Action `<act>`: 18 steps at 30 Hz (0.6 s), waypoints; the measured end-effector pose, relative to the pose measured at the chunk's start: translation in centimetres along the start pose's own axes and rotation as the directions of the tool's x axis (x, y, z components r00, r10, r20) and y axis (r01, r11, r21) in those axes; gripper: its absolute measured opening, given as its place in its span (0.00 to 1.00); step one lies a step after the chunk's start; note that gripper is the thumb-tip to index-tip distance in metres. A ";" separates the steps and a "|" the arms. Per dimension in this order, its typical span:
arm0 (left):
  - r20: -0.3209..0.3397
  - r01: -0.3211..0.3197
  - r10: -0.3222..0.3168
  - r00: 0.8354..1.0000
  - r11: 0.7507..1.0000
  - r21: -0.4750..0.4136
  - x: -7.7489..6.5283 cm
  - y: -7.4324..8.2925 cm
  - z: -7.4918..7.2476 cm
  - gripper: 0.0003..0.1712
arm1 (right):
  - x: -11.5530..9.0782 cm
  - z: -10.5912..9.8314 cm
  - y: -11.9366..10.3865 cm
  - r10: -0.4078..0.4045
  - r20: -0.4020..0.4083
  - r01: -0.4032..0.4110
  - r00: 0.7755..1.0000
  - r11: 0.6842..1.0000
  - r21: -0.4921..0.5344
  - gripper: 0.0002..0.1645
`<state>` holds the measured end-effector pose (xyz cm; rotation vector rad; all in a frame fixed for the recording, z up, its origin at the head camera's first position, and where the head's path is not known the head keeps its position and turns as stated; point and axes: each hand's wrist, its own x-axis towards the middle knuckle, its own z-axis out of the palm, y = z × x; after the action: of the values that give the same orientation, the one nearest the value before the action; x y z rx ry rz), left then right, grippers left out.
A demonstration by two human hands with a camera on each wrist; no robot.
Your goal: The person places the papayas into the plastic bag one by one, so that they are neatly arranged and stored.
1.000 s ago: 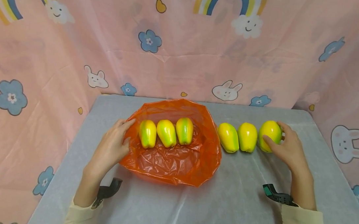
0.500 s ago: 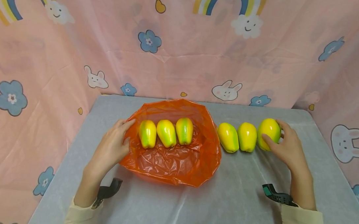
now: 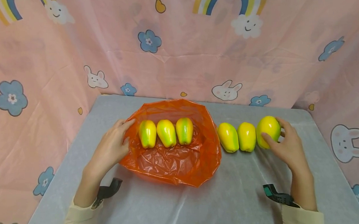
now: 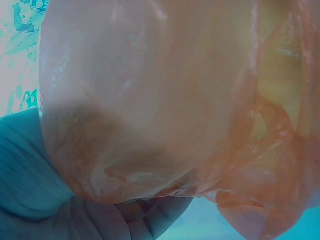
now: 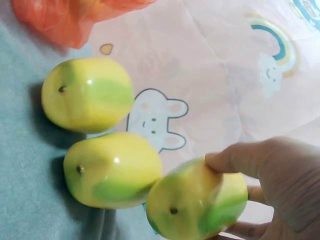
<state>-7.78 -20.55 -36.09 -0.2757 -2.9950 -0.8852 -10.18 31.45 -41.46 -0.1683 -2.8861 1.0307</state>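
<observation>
An orange-red plastic bag [image 3: 169, 165] lies spread wide on the table, with three glossy yellow-green fruits [image 3: 166, 133] in a row inside its mouth. At the bag's left rim, my left hand [image 3: 110, 145] holds the plastic; in the left wrist view the translucent bag [image 4: 150, 100] covers part of the fingers. To the right, my right hand [image 3: 289, 146] grips an oval yellow-green fruit [image 3: 268, 130] between thumb and fingers. In the right wrist view this fruit [image 5: 187, 202] is tilted and overlaps its neighbour.
Two more yellow-green fruits [image 3: 247, 137] stand side by side between the bag and my right hand. A grey cloth [image 3: 230, 196] covers the table. Behind and at both sides hangs a pink printed curtain [image 3: 184, 69]. Dark wrist mounts [image 3: 278, 197] are strapped to both forearms.
The fruit in my right hand has shifted slightly up and to the left in the head view. My left hand, the bag and the other fruits stay where they were.
</observation>
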 end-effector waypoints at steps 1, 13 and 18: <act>-0.001 -0.001 0.001 1.000 1.000 0.001 0.0 0.0 0.0 0.39 | 0.0 -0.1 0.0 -0.007 -0.002 0.007 1.000 1.000 0.013 0.50; 0.002 -0.012 0.012 1.000 1.000 0.008 0.3 -0.2 0.0 0.38 | -0.4 0.4 -1.8 -0.038 -0.037 0.043 0.999 0.988 0.148 0.51; 0.011 -0.006 0.006 1.000 1.000 0.007 0.3 -0.2 0.1 0.39 | -0.5 0.6 -2.9 -0.078 -0.029 0.081 0.997 0.989 0.124 0.51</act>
<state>-8.11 -20.65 -36.25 -0.2909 -3.0051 -0.8750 -10.00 28.85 -40.09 -0.0571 -2.7709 1.1815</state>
